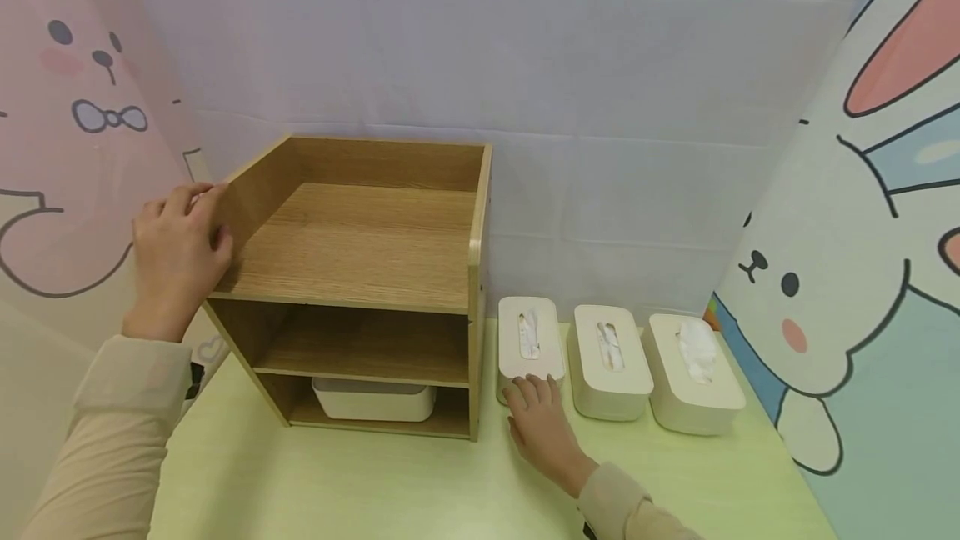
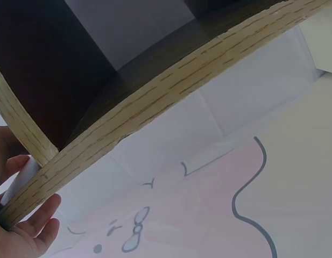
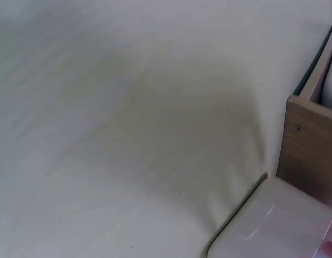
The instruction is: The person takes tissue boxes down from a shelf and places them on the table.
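Observation:
A wooden desktop shelf [image 1: 360, 248] with an open top and two lower levels stands on the table. At the top edge of its left side panel, my left hand [image 1: 180, 252] grips the wood; in the left wrist view, fingers [image 2: 44, 212] lie on one side of the panel and part of the hand on the other. My right hand [image 1: 546, 432] rests its fingertips on the near end of a white tissue box [image 1: 512, 340], just right of the shelf. The right wrist view shows that box [image 3: 278, 226] and only a bit of fingertip.
Two more white tissue boxes [image 1: 611, 390] [image 1: 693, 415] stand to the right in a row. Inside the shelf's bottom level sits another white box [image 1: 375, 405]. Behind is a pale cloth wall [image 1: 600, 107], with cartoon-printed sheets [image 1: 810, 315] at the sides. The yellow-green table [image 1: 360, 482] extends in front.

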### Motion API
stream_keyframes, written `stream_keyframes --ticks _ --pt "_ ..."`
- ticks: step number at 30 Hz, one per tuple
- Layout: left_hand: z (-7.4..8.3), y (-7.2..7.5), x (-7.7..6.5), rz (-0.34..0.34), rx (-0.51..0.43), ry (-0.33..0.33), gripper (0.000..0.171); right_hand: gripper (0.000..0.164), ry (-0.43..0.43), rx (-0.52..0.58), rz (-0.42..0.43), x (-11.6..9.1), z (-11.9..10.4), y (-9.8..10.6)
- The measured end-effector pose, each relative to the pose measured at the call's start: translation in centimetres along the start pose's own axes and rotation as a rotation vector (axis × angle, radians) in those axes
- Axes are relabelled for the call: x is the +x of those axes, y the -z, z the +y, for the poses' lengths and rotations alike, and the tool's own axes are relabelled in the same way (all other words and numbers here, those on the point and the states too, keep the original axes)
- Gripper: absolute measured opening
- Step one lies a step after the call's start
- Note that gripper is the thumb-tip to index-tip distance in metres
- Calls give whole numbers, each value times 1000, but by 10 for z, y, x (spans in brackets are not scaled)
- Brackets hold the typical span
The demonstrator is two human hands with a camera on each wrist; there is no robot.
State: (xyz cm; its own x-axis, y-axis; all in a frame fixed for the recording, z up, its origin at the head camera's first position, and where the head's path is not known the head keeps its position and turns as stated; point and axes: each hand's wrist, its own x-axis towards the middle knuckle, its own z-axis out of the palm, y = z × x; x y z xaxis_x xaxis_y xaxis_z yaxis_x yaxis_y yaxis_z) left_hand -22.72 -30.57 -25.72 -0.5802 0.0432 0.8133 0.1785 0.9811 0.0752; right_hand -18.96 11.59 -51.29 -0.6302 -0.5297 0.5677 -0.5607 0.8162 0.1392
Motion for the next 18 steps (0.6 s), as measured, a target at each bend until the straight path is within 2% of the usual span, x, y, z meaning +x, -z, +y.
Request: stream_keyframes --ticks 8,10,11,15,18 --pt "-1 -1 0 2 7 -6 41 38 116 31 11 -12 -20 1" --pt "-1 -1 0 2 7 -6 41 23 152 43 20 -14 -26 2" --pt "-1 -1 0 2 8 -7 41 21 170 48 24 -15 -29 3" --pt "-1 -2 0 -2 12 -6 42 50 251 58 38 -17 -42 6" --pt "-1 -1 0 -3 12 -7 41 43 305 78 34 -17 -52 8"
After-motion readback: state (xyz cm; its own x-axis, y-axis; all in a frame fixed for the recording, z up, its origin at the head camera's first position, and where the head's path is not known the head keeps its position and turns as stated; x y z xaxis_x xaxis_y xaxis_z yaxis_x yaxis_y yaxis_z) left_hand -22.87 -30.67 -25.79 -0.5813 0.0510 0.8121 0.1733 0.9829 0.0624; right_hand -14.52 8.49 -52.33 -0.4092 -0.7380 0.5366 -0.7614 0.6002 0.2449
